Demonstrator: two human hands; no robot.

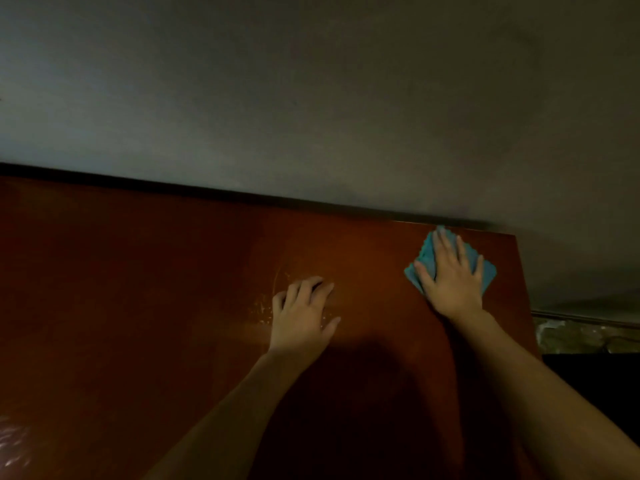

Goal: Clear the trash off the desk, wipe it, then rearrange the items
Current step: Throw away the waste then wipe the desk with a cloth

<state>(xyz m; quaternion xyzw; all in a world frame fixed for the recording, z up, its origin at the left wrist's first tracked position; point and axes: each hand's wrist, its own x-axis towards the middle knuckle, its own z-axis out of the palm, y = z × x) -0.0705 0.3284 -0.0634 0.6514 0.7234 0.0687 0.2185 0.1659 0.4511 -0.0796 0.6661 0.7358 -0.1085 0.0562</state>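
Note:
A reddish-brown wooden desk (138,289) fills the lower part of the view. My right hand (452,278) lies flat with spread fingers on a folded blue cloth (427,254), pressing it onto the desk near the far right corner. My left hand (303,313) rests on the desk's middle, fingers bent with the tips touching the wood, holding nothing. Pale specks and a faint curved smear (266,306) mark the surface just left of the left hand.
A plain grey wall (311,98) rises right behind the desk's back edge. The desk's right edge (526,289) drops off to a floor and a dark object at the far right. A glossy reflection shows at the lower left corner.

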